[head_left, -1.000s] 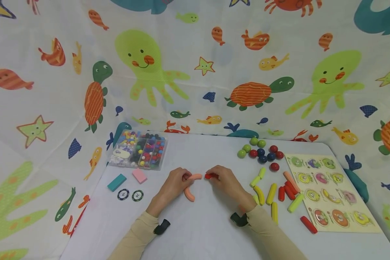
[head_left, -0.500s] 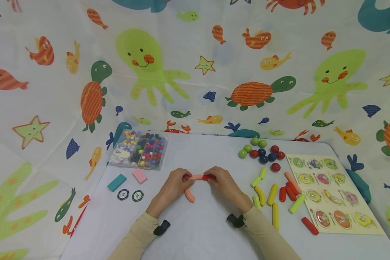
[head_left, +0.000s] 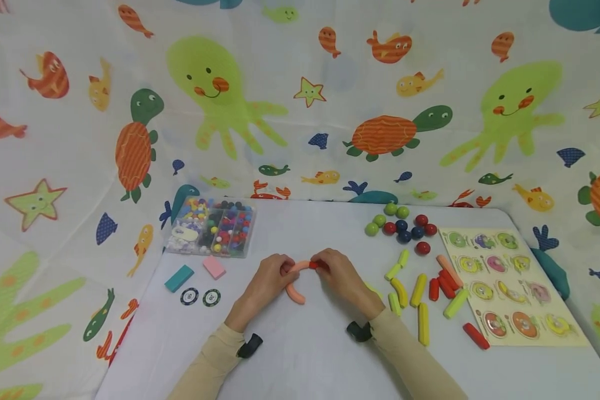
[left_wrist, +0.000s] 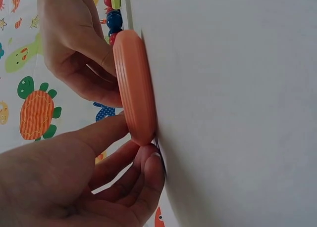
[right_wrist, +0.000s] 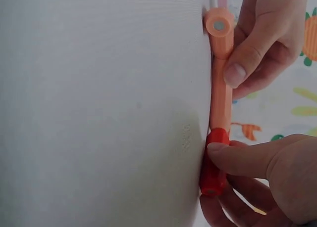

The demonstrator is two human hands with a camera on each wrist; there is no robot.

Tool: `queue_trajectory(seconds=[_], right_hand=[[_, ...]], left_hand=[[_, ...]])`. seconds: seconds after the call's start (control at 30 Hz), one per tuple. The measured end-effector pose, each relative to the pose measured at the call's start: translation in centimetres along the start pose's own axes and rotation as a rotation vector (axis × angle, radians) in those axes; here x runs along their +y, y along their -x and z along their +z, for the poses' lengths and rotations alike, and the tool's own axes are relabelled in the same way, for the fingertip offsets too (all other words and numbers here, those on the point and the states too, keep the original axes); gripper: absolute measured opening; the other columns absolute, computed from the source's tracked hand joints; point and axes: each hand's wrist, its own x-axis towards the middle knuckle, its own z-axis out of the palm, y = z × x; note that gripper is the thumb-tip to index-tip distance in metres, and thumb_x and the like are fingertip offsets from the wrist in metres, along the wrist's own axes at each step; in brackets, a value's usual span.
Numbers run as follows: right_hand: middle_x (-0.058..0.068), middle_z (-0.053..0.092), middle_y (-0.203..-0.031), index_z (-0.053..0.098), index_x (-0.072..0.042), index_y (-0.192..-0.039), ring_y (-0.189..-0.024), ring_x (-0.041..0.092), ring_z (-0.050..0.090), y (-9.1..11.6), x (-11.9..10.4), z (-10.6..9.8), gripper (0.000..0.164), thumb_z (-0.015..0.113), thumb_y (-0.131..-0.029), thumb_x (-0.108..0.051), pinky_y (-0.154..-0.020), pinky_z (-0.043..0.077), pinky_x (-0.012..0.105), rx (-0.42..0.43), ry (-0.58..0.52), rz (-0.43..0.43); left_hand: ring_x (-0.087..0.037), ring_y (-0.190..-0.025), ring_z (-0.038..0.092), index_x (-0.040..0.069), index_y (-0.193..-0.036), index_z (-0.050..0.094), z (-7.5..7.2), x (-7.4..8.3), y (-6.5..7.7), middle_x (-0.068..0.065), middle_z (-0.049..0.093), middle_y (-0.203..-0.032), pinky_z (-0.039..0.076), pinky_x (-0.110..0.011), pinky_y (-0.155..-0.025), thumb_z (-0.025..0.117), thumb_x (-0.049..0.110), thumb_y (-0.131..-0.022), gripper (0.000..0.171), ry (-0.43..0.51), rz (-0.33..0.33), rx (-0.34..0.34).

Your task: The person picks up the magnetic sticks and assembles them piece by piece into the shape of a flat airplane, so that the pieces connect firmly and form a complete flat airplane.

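Two pieces touching end to end: peach stick (head_left: 303,265) in left hand (head_left: 267,279), red stick (head_left: 313,265) in right hand (head_left: 341,275)

Head view: around the middle of the table (head_left: 305,355), both hands are pinching, and the red stick is meeting the peach stick at its three o'clock end. A curved peach piece (head_left: 295,294) is bending from the left hand toward five o'clock. Counting from the hands, a bead box (head_left: 249,233) is lying at ten; a teal block (head_left: 179,278) and a pink block (head_left: 214,267) are resting at nine, with two chips (head_left: 211,298) just below them. Green, red and dark blue balls (head_left: 404,236) are clustering at two; loose sticks (head_left: 418,289) and, farther out, a picture board (head_left: 502,276) are lying around three.

Left wrist view: the curved peach piece is stretching from twelve toward six, the left fingertips (left_wrist: 151,162) touching its lower end. The right hand is showing at eleven.

Right wrist view: the right thumb is lying on the red stick at six, fingers curling beneath. The left thumb is pressing the peach stick from one o'clock.
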Motion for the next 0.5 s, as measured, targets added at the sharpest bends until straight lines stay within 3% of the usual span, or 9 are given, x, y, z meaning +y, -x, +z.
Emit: queue_trajectory(seconds=[0.27, 0.5], right_hand=[[0.008, 0.07, -0.112, 0.071, -0.006, -0.117, -0.106, 0.022, 0.064, -0.4, -0.1, -1.1, 0.025, 0.073, -0.092, -0.002, -0.098, 0.054, 0.041, -0.013, 0.005, 0.028], [0.007, 0.069, -0.119, 0.069, -0.007, -0.124, -0.112, 0.024, 0.063, 0.9, 0.7, -4.2, 0.027, 0.068, -0.097, -0.01, -0.102, 0.052, 0.045, 0.04, -0.038, 0.106]], left_hand=[[-0.013, -0.074, 0.052, 0.003, -0.107, 0.072, -0.4, 0.5, -0.2, -0.004, 0.06, -0.084, 0.046, -0.028, -0.069, 0.078, 0.018, -0.09, 0.023, -0.042, 0.014, 0.04], [-0.014, -0.079, 0.054, 0.005, -0.11, 0.073, -0.8, 0.9, 0.3, -0.003, 0.062, -0.089, 0.049, -0.029, -0.071, 0.077, 0.019, -0.091, 0.023, -0.022, 0.022, 0.042]])
